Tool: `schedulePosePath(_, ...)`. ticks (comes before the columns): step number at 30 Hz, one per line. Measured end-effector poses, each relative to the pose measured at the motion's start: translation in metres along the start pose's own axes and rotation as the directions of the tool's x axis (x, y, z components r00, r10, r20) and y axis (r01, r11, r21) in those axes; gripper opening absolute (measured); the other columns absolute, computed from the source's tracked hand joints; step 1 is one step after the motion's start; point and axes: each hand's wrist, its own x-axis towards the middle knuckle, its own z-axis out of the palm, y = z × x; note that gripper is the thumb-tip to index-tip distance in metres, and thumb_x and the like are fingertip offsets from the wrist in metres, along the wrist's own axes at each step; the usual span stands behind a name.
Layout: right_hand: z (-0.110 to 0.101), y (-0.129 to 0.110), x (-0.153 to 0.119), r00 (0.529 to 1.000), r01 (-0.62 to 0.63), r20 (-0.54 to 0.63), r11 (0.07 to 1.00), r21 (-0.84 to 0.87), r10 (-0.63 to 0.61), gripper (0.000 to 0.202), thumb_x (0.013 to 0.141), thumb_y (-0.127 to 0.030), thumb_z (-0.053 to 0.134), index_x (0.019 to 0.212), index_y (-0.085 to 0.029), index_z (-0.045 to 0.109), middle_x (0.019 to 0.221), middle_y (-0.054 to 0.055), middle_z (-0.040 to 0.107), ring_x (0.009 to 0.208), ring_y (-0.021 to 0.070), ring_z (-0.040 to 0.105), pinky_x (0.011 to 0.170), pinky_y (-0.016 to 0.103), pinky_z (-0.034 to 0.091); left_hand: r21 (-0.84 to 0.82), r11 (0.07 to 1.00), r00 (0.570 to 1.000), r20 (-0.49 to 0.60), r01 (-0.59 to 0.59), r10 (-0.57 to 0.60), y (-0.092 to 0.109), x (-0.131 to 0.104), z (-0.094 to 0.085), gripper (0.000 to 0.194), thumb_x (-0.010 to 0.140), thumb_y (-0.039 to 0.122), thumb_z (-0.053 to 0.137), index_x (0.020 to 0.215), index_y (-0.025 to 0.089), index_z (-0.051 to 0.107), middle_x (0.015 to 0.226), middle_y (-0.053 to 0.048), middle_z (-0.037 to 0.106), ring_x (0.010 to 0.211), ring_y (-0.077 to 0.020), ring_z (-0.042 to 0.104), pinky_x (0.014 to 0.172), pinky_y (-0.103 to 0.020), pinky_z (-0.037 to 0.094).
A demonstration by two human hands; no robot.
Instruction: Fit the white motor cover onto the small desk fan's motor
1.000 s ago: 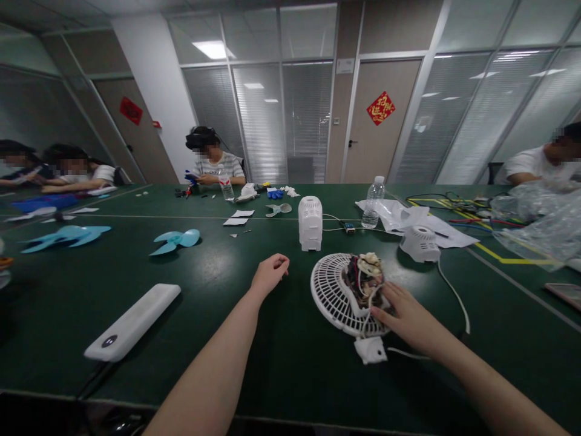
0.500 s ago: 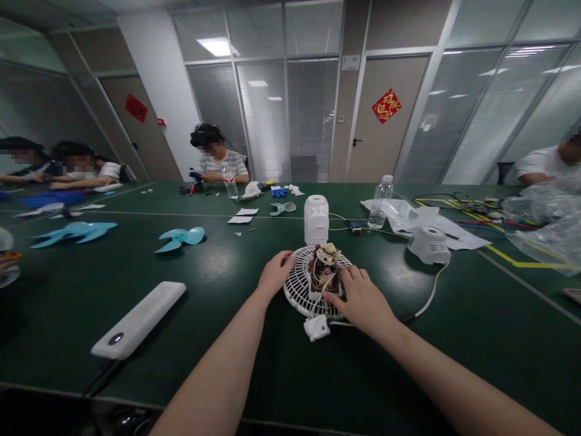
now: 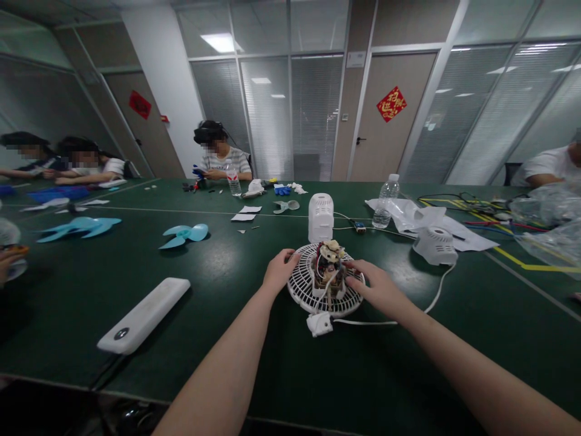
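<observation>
A round white fan grille [image 3: 302,284] lies flat on the table in front of me. On its middle stands a bare fan motor [image 3: 330,269] with wires and a pale top part. My left hand [image 3: 279,270] grips the left rim of the grille, thumb and fingers curved over the edge. Over the right side of the grille, beside the motor, my right hand [image 3: 379,287] has its fingers stretched out and thumb apart. Whether its fingertips touch the motor I cannot tell. At the front edge sits a small white switch box [image 3: 320,324] with a white cable.
Behind the grille stands a white motor cover [image 3: 321,218]; a second cover [image 3: 434,245] lies right. Blue fan blades [image 3: 185,235], a white power strip [image 3: 145,315], a water bottle [image 3: 385,200] and a plastic bag [image 3: 408,215] are around. Several people sit at the table.
My right hand has drawn back to the right from the motor, uncovering more of it and the grille. My left hand stays on the rim. The whole view has shifted slightly.
</observation>
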Motion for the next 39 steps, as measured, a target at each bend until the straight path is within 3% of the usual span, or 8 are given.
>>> schedulePosePath(4, -0.004, 0.022, 0.024, 0.981, -0.053, -0.179, 0.994, 0.092, 0.069, 0.028, 0.088, -0.034, 0.044, 0.105, -0.022, 0.064, 0.099, 0.004, 0.07, 0.09, 0.0213, 0.065, 0.085, 0.038, 0.05, -0.003, 1.0, 1.0, -0.013, -0.002, 0.002, 0.001, -0.001, 0.0, 0.037, 0.086, 0.051, 0.052, 0.109, 0.024, 0.065, 0.107, -0.005, 0.069, 0.096, -0.0214, 0.064, 0.086, -0.031, 0.048)
schedulePosePath(8, 0.002, 0.033, 0.068, 0.947, -0.003, -0.32, 0.994, 0.106, 0.037, 0.035, 0.084, -0.028, 0.049, 0.116, -0.019, 0.058, 0.105, 0.006, 0.067, 0.093, 0.0203, 0.063, 0.088, 0.039, 0.049, -0.002, 1.0, 1.0, -0.015, -0.007, 0.007, 0.003, -0.001, 0.0, 0.037, 0.086, 0.051, 0.052, 0.108, 0.024, 0.065, 0.106, -0.005, 0.069, 0.096, -0.021, 0.064, 0.087, -0.031, 0.047)
schedulePosePath(13, 0.005, 0.027, 0.133, 0.931, 0.058, -0.364, 0.994, 0.097, -0.019, 0.055, 0.08, -0.029, 0.055, 0.133, -0.017, 0.045, 0.128, 0.012, 0.053, 0.112, 0.0241, 0.055, 0.098, 0.043, 0.045, 0.005, 1.0, 1.0, -0.011, -0.009, 0.009, 0.005, -0.002, 0.0, 0.039, 0.087, 0.051, 0.051, 0.11, 0.023, 0.064, 0.107, -0.005, 0.069, 0.096, -0.0216, 0.063, 0.086, -0.032, 0.047)
schedulePosePath(18, 0.007, 0.013, 0.183, 0.94, 0.087, -0.335, 0.993, 0.079, -0.056, 0.076, 0.073, -0.037, 0.068, 0.139, -0.019, 0.036, 0.145, 0.013, 0.032, 0.139, 0.029, 0.026, 0.114, 0.045, 0.026, 0.004, 1.0, 1.0, -0.013, -0.003, 0.003, 0.005, -0.002, -0.001, 0.037, 0.087, 0.051, 0.05, 0.11, 0.025, 0.063, 0.107, -0.005, 0.069, 0.094, -0.022, 0.064, 0.083, -0.032, 0.048)
schedulePosePath(21, 0.008, 0.01, 0.202, 0.956, 0.044, -0.293, 0.995, 0.092, -0.015, 0.093, 0.062, -0.038, 0.078, 0.141, -0.02, 0.032, 0.147, 0.014, 0.026, 0.14, 0.0357, 0.021, 0.111, 0.052, 0.028, 0.001, 1.0, 1.0, -0.014, -0.006, 0.006, 0.005, -0.002, -0.002, 0.036, 0.087, 0.05, 0.05, 0.11, 0.025, 0.064, 0.106, -0.005, 0.069, 0.094, -0.022, 0.064, 0.084, -0.033, 0.048)
schedulePosePath(27, 0.007, 0.008, 0.209, 0.956, 0.023, -0.292, 0.995, 0.093, 0.005, 0.077, 0.059, -0.028, 0.078, 0.128, -0.023, 0.044, 0.124, 0.01, 0.05, 0.121, 0.0321, 0.047, 0.101, 0.049, 0.039, -0.001, 1.0, 1.0, -0.015, -0.012, 0.012, 0.006, -0.002, -0.005, 0.038, 0.087, 0.052, 0.05, 0.11, 0.025, 0.064, 0.108, -0.006, 0.069, 0.096, -0.0227, 0.063, 0.085, -0.034, 0.048)
schedulePosePath(35, -0.006, 0.003, 0.2, 0.907, 0.016, -0.42, 0.995, 0.1, 0.027, 0.077, 0.064, -0.038, 0.074, 0.131, -0.021, 0.04, 0.127, 0.013, 0.049, 0.119, 0.0324, 0.048, 0.101, 0.05, 0.039, -0.012, 1.0, 1.0, -0.017, -0.014, 0.014, 0.005, -0.003, -0.005, 0.036, 0.086, 0.051, 0.052, 0.109, 0.025, 0.064, 0.108, -0.005, 0.069, 0.097, -0.0225, 0.063, 0.085, -0.033, 0.048)
schedulePosePath(39, -0.019, -0.002, 0.184, 0.872, 0.042, -0.488, 0.985, 0.17, 0.047, 0.078, 0.066, -0.041, 0.073, 0.134, -0.025, 0.037, 0.131, 0.011, 0.048, 0.115, 0.0321, 0.051, 0.095, 0.051, 0.045, -0.018, 1.0, 1.0, -0.019, -0.016, 0.015, 0.005, -0.004, -0.005, 0.037, 0.086, 0.05, 0.051, 0.11, 0.025, 0.064, 0.11, -0.005, 0.068, 0.097, -0.0225, 0.063, 0.084, -0.032, 0.048)
